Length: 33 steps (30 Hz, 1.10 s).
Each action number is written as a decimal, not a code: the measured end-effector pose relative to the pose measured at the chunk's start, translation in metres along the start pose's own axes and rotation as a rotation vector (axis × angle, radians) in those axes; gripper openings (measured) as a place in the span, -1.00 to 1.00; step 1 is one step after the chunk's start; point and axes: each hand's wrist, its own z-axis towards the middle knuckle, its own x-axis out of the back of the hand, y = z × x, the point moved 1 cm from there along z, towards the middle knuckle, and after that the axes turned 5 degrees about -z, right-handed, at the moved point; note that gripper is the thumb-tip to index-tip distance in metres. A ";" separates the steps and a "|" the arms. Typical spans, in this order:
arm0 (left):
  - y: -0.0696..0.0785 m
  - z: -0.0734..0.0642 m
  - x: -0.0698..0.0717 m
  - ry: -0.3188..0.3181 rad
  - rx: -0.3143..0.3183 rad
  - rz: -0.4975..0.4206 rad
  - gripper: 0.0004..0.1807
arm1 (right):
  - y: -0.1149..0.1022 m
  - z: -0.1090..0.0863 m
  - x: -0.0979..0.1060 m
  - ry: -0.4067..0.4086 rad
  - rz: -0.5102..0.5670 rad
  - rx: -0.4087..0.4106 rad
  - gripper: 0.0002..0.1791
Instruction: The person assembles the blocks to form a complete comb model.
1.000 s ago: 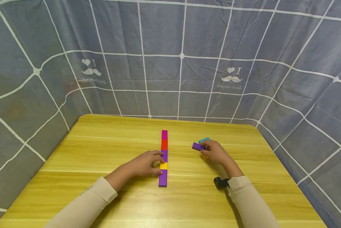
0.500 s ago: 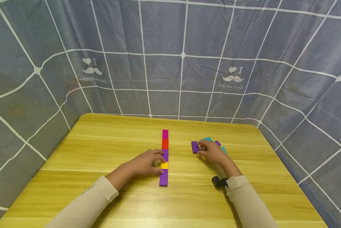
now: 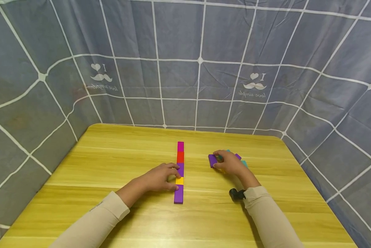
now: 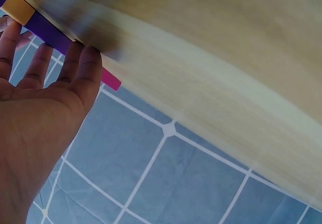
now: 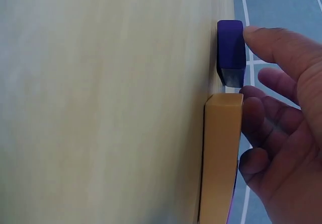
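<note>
Flat coloured blocks form a straight line on the wooden table: a magenta block, a red block, a purple one partly covered, a yellow block and a nearest purple block. My left hand rests its fingertips along this line from the left side, bent loosely. To the right, my right hand is at a loose purple block lying on the table. Its thumb and forefinger are spread at the block's right side; the right wrist view has a digit right at the block's edge.
Under and behind the right hand lie more blocks: a teal block, a purple block and an orange block. A black device sits at the right wrist. A grey-blue curtain surrounds the table's far side.
The loose purple block has turned from slanting to roughly parallel with the line. Since then the right thumb and forefinger have spread apart beside it. The left hand has stayed put.
</note>
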 end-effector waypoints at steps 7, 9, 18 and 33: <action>0.001 -0.001 0.000 0.000 0.004 -0.001 -0.61 | 0.000 0.003 -0.003 -0.008 -0.031 0.071 -0.40; 0.001 0.000 0.001 0.000 0.001 0.003 -0.60 | 0.000 0.003 -0.003 -0.015 -0.040 0.065 -0.37; 0.002 0.000 0.000 -0.002 0.008 0.004 -0.61 | -0.001 0.001 -0.002 -0.049 -0.064 0.059 -0.38; 0.002 0.000 0.000 0.003 -0.007 0.007 -0.61 | -0.015 -0.016 -0.006 0.021 0.159 0.075 -0.38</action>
